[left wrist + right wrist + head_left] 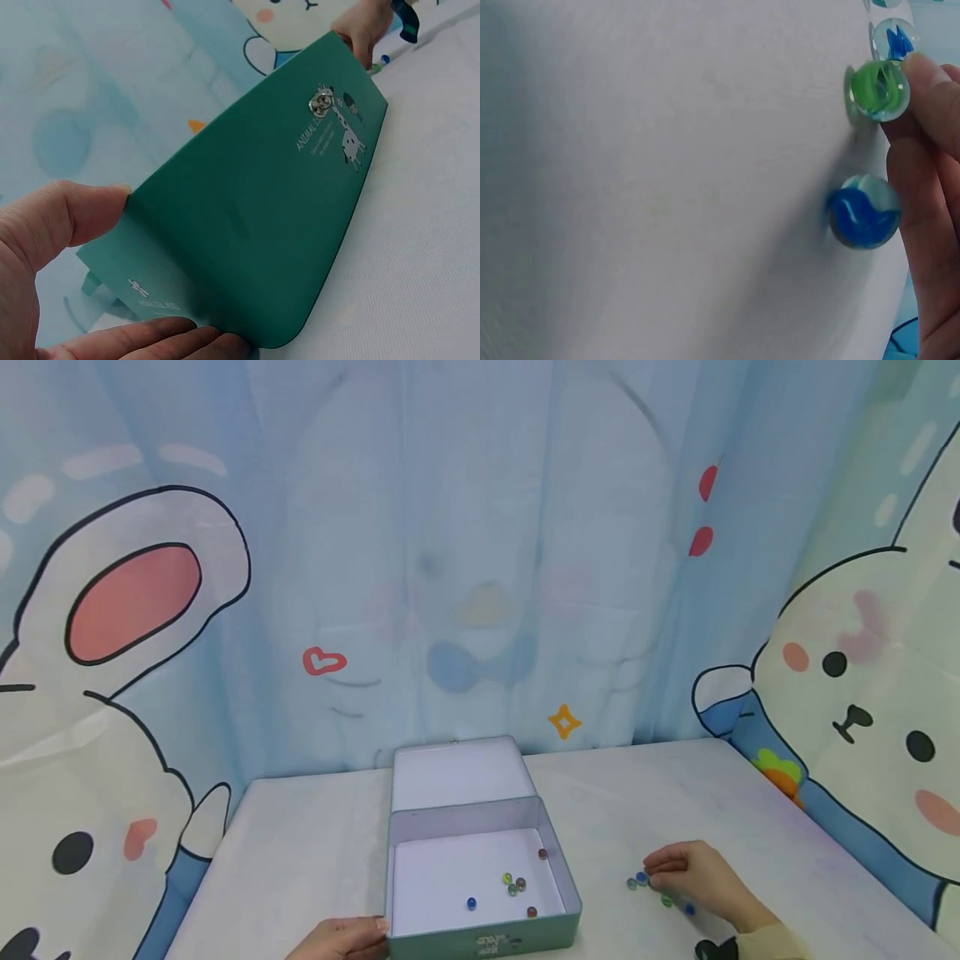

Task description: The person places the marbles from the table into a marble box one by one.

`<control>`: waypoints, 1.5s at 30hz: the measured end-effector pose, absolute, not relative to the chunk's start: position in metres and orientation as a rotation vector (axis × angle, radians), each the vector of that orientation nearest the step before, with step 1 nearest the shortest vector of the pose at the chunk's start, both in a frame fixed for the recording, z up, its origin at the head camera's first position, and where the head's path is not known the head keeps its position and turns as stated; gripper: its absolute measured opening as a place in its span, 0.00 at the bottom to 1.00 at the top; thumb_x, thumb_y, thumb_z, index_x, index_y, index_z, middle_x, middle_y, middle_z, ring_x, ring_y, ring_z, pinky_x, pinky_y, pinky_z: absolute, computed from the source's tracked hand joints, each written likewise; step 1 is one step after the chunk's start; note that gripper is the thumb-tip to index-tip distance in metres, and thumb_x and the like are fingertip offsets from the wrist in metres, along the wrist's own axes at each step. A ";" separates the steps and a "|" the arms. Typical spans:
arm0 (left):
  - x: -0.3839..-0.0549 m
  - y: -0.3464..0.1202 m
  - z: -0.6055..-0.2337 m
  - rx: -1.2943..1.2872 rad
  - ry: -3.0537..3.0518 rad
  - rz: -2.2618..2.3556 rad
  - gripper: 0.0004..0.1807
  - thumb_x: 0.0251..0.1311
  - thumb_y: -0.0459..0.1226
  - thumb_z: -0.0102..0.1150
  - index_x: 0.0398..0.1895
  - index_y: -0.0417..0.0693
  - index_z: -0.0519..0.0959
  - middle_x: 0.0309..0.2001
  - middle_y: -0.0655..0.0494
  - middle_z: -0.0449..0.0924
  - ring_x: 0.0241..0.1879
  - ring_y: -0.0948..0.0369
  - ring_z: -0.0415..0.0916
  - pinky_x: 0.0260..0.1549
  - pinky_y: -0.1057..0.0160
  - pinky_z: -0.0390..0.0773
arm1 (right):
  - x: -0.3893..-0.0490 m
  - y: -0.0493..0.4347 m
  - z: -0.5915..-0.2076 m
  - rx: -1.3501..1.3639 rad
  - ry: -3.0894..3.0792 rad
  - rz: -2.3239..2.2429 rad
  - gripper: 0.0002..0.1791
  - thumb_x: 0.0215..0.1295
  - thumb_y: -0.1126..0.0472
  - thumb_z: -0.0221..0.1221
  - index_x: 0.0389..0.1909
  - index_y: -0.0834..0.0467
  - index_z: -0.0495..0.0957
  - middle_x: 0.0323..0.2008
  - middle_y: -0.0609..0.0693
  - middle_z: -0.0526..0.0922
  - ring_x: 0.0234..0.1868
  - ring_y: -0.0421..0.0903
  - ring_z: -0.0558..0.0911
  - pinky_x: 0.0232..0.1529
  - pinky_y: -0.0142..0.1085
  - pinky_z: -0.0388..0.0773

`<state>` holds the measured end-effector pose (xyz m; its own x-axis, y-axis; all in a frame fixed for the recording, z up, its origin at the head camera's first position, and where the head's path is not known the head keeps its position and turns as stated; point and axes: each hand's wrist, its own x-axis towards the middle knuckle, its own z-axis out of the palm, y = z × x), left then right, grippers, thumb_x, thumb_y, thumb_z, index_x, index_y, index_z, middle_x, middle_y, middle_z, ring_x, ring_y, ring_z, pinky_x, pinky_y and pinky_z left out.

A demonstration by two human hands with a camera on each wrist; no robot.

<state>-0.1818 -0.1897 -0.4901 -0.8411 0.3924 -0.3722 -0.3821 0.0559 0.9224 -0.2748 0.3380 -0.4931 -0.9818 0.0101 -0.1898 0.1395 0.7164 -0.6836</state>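
Note:
My left hand (347, 938) holds the front left corner of a green tin box (540, 932), thumb at the top edge and fingers low along its side. Inside the box lie several glass marbles, among them a blue one (471, 904) and a brown one (532, 912). On the table to the right, my right hand (697, 878) bends down over more marbles. Its thumb and finger pinch at a clear marble with a blue core (896, 39). A green marble (881, 91) and a blue-and-clear marble (865, 214) lie close by the fingers.
The box's hinged lid (461, 772) lies folded back behind it. A white cloth covers the table (322, 852). Blue curtains (480, 552) with cartoon animals stand close along the back and both sides. A dark band (716, 950) circles the right wrist.

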 end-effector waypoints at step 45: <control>-0.183 -0.189 -0.491 0.021 1.834 1.860 0.36 0.71 0.47 0.57 0.62 0.17 0.71 0.57 0.27 0.80 0.59 0.42 0.81 0.53 0.53 0.85 | -0.302 0.099 -0.436 -0.375 2.721 -1.007 0.08 0.50 0.75 0.73 0.26 0.61 0.86 0.21 0.48 0.85 0.20 0.40 0.75 0.20 0.32 0.72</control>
<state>-0.1833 -0.1892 -0.4912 -0.8629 0.3705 -0.3437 -0.3489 0.0551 0.9355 -0.3021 0.0987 -0.4359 -0.9444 -0.3092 -0.1121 -0.1618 0.7334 -0.6602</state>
